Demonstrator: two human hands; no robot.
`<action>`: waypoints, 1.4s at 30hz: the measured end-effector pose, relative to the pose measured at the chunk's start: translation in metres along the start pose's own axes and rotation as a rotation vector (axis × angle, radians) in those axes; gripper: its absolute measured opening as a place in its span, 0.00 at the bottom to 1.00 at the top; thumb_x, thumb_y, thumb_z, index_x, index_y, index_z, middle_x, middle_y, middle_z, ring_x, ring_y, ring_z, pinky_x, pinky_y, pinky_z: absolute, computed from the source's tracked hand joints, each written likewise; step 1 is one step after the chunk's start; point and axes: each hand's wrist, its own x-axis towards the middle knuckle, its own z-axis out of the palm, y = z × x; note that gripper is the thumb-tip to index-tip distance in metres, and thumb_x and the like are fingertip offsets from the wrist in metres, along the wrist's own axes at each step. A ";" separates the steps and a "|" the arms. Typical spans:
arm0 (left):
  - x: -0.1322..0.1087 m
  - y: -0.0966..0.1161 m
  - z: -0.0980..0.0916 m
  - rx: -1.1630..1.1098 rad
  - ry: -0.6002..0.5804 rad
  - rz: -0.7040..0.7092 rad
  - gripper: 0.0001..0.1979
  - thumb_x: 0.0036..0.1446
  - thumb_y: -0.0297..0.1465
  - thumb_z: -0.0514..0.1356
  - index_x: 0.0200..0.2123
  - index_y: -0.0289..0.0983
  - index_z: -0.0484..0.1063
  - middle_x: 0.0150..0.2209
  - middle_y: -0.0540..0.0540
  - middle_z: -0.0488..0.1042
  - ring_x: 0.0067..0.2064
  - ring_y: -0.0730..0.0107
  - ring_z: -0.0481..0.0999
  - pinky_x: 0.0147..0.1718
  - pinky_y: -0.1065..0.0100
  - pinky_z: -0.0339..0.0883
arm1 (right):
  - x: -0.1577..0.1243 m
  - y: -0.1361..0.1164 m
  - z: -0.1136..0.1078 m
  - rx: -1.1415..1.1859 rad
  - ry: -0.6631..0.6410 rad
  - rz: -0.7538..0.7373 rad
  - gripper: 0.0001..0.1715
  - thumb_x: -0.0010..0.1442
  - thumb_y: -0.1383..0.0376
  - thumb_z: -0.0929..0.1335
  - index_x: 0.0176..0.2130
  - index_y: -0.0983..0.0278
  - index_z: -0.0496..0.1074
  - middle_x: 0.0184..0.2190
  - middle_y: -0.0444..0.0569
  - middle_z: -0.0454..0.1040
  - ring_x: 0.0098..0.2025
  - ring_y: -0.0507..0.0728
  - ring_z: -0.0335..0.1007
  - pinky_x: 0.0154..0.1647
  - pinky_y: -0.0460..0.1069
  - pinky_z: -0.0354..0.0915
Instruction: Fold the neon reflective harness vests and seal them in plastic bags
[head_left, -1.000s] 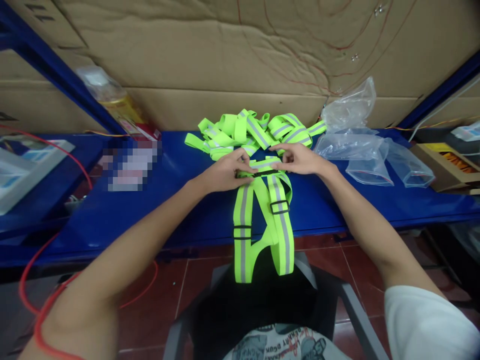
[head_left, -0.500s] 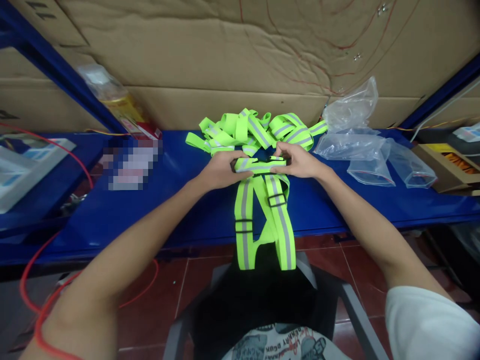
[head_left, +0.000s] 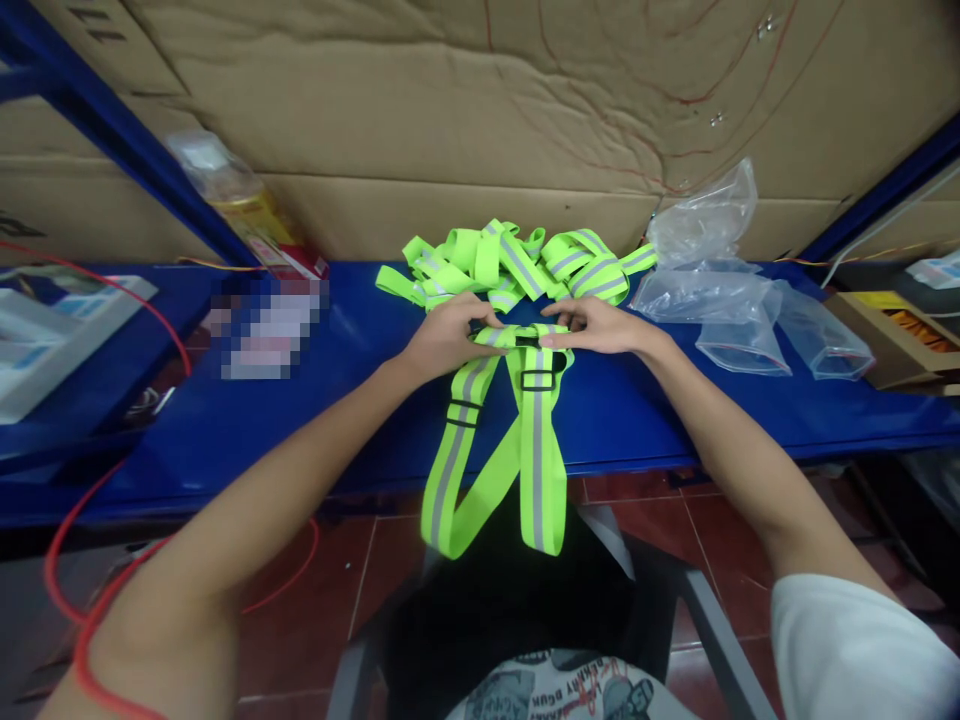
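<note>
A neon green harness of straps (head_left: 544, 450) with grey stripes and black buckles lies at the blue table's front part, its loops hanging over the edge. My left hand (head_left: 452, 340) pinches the left end of its folded upper band. At the right end, my right hand (head_left: 596, 325) has its thumb on the band beside a black buckle (head_left: 528, 342), with the index finger raised above. Just behind both hands lies a pile of similar green straps (head_left: 517, 262).
Clear plastic bags (head_left: 731, 300) lie right of the pile, with an open cardboard box (head_left: 892, 340) farther right. A bottle (head_left: 232, 190) stands at the back left. A red hose (head_left: 86, 640) curves at lower left. Cardboard (head_left: 420, 130) lines the back.
The hanging loops have swung left and spread apart. The upper band has turned so the black buckle faces up, and my right index finger has lifted off it.
</note>
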 end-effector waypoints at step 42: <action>-0.001 0.004 -0.007 0.080 -0.031 0.112 0.04 0.56 0.30 0.70 0.35 0.39 0.78 0.43 0.46 0.79 0.36 0.69 0.75 0.34 0.67 0.64 | -0.015 -0.038 -0.003 -0.075 -0.093 0.215 0.52 0.56 0.33 0.77 0.62 0.67 0.80 0.32 0.46 0.77 0.22 0.50 0.61 0.27 0.51 0.58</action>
